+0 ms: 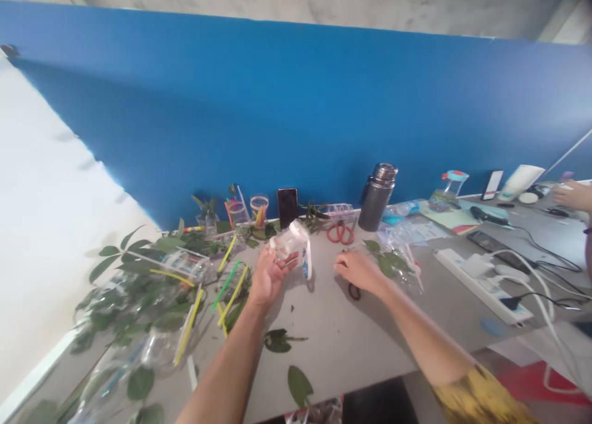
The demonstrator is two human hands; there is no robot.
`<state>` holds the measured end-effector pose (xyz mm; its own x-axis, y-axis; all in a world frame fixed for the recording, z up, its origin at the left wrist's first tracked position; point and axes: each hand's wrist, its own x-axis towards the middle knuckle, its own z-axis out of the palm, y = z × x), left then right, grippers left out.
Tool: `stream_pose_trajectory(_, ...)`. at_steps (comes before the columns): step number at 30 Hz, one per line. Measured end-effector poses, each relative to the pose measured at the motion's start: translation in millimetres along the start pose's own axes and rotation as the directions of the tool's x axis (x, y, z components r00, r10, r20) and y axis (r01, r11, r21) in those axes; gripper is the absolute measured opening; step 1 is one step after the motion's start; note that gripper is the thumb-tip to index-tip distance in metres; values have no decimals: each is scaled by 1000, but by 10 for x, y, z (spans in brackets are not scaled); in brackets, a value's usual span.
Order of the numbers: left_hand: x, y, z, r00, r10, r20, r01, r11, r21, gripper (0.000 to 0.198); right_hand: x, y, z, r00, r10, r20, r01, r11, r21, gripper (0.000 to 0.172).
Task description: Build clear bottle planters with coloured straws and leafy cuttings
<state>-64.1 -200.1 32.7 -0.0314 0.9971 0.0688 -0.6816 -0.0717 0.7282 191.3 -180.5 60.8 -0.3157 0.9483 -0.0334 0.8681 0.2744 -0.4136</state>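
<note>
**Two bare hands at work over a cluttered desk (324, 344)**
The left hand (268, 277) grips a clear plastic container (287, 242), fingers (279, 265) curled around it, just left of red-handled scissors (341, 232). Below the scissors, the right hand (358, 273) hovers with fingers relaxed and empty, beside a small black ring (354, 292). Well right of the scissors rests a co-worker's hand (571, 195).

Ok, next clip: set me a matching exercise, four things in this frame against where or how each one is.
Things:
1. left hand
2. red-handled scissors
3. steel flask
4. power strip

Places or states:
A. lying flat beyond the right hand
B. gripping a clear plastic container
C. white, with plugs in it
D. standing by the blue wall

Pairs: 1-B, 2-A, 3-D, 4-C
</note>
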Motion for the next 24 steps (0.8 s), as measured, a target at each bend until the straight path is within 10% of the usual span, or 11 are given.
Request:
stream_pose_trajectory(12,0,-46,34,999,-37,-18,37,999,-30,48,-435,273,51,966,254,44,-226,916,-332,32)
stream_pose_trajectory(24,-34,9,77,1000,-4,-19,4,1000,-30,43,-925,528,29,984,175,26,-169,974,-152,14)
